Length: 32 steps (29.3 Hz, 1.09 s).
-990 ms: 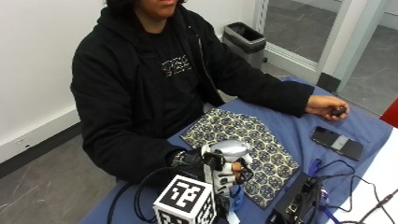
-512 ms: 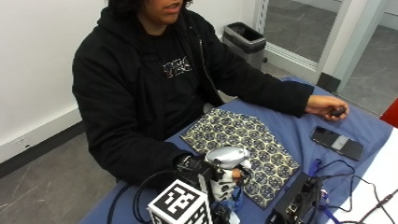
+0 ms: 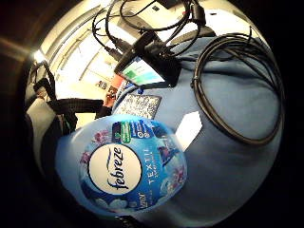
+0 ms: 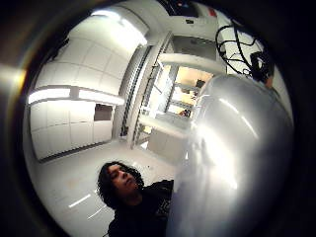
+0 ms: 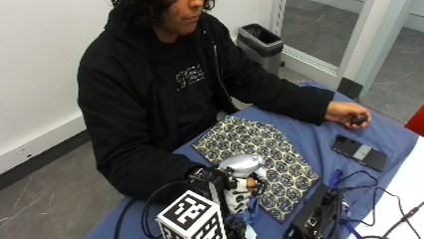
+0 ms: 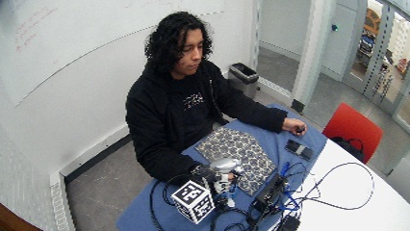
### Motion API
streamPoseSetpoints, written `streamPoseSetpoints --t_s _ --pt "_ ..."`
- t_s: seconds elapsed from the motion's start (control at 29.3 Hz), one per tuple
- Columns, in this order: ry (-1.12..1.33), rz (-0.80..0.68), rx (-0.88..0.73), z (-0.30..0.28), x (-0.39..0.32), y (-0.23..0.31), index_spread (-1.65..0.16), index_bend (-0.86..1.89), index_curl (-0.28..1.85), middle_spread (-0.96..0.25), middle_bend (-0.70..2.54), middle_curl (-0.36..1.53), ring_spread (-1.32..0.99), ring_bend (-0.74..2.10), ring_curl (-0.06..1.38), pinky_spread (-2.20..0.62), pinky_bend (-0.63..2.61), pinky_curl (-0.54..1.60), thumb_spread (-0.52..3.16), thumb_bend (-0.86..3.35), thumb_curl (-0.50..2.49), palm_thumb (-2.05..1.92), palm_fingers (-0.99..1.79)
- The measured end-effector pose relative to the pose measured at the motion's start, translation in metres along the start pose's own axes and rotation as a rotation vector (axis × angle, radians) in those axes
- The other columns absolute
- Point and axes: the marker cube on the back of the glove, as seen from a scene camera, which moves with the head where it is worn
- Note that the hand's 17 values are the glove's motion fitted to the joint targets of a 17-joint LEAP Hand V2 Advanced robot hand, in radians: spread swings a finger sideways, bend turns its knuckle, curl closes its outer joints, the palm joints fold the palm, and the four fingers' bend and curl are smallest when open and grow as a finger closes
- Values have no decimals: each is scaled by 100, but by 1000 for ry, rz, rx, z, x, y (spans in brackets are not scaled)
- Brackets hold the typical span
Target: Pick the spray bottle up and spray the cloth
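The black-gloved right hand (image 5: 222, 186) is curled round the neck of a blue plastic spray bottle with a silver-grey trigger head (image 5: 240, 167), one bare fingertip (image 5: 251, 183) hooked across the front at the trigger. The bottle stands upright at the near edge of the table covered in blue cloth (image 5: 311, 137), its rounded head pointing toward the patterned black-and-cream cloth (image 5: 262, 152) that lies flat just beyond it; whether its base is touching the table cannot be told from outside. In the little-finger palm view the bottle's blue body with a floral label (image 3: 124, 164) fills the near field above the blue table cover, with a coil of black cable (image 3: 237, 85) and a small black device with a lit screen (image 3: 147, 66) beside it. The thumb-side palm view is mostly taken up by the shiny silver head (image 4: 237, 158). The person's bare left hand (image 5: 348, 114) rests on the far side of the table, fingers closed on a small dark object (image 5: 359, 119), near a black phone (image 5: 358, 152) lying flat
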Motion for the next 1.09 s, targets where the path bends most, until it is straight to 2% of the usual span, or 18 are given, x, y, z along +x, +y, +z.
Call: streamPoseSetpoints --t_s 0.51,0.82,1.09 --pt "-20 7 -163 -18 -17 30 -26 20 53 -19 72 59 -21 81 52 -31 58 45 70 -1 64 101 136" --pt "250 -27 -403 -8 -84 40 -26 19 55 -18 71 59 -20 81 52 -30 59 45 71 -2 66 103 134" --pt "831 26 -940 16 -143 70 -26 20 58 -18 70 59 -20 80 51 -29 58 45 66 -3 68 102 134"
